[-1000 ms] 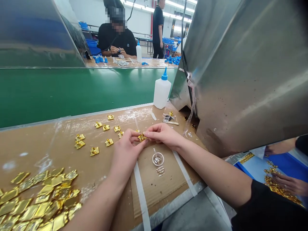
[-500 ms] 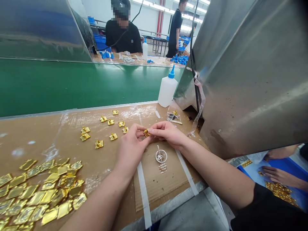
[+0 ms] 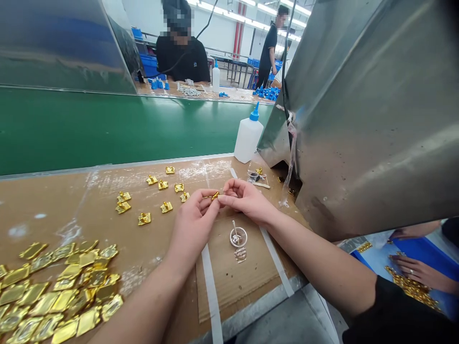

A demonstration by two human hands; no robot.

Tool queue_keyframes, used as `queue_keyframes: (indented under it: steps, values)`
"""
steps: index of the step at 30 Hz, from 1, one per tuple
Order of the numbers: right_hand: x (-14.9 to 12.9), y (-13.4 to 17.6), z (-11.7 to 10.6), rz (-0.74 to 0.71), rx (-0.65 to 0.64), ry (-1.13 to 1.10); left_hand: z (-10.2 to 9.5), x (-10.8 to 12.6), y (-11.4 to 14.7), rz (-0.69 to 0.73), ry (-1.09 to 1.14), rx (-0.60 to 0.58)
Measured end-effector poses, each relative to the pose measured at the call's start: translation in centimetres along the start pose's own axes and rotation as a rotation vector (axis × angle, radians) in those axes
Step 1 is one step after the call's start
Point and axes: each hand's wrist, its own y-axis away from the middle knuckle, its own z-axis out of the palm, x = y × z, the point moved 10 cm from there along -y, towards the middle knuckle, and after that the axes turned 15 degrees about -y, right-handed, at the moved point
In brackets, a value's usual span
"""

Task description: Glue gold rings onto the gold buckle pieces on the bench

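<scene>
A small gold-coloured metal piece [image 3: 214, 196] is pinched between the thumb and fingers of my left hand [image 3: 196, 210]. My right hand [image 3: 246, 199] meets it there, its thumb and fingertips closed against the same piece; the fingers partly hide it. Just below my hands, a small clear cup [image 3: 238, 237] with a thin white stick [image 3: 234, 226] in it stands on a taped cardboard sheet [image 3: 229, 291]. To the left, several gold pieces with raised posts [image 3: 144, 219] lie spread out. Nearer me is a heap of flat gold plates [image 3: 64, 291].
A white bottle with a blue cap [image 3: 248, 138] stands by the green belt [image 3: 125, 129]. Metal housing [image 3: 373, 124] rises at the right. Another person's hand [image 3: 412, 271] lies over small gold parts at lower right. Two people are across the belt.
The gold piece has turned in my fingers and now shows edge-on. My right fingers have shifted slightly. The view has moved a little, and the person standing at the back has changed position.
</scene>
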Motion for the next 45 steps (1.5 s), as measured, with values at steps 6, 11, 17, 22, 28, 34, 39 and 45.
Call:
queue_keyframes:
  steps: [6,11,17,22,28,34,39,45]
  values:
    - [-2.6,0.6,0.5,-0.196,0.003,0.121,0.2,-0.2,-0.4,-0.021,0.286,-0.062]
    - [-4.8,1.8,1.2,-0.343,-0.038,0.259,-0.2,-0.2,-0.4,-0.017,0.488,-0.090]
    - [-6.4,3.2,2.7,-0.644,-0.155,0.467,0.0,0.3,0.1,0.020,0.430,-0.101]
    - [-6.9,3.6,3.0,-0.727,-0.182,0.464,-0.5,0.4,0.5,0.053,0.326,-0.071]
    - [-6.5,3.6,3.3,-0.727,-0.216,0.450,-1.0,0.8,0.9,0.106,0.265,-0.026]
    - [-6.1,3.7,3.8,-0.760,-0.273,0.490,-1.2,0.7,1.1,0.105,0.197,-0.016]
    - [-6.3,3.8,4.1,-0.746,-0.246,0.544,-0.9,1.4,1.4,0.088,0.172,0.001]
    - [-6.9,4.3,4.4,-0.786,-0.203,0.594,-0.6,2.1,1.8,0.092,0.220,0.038]
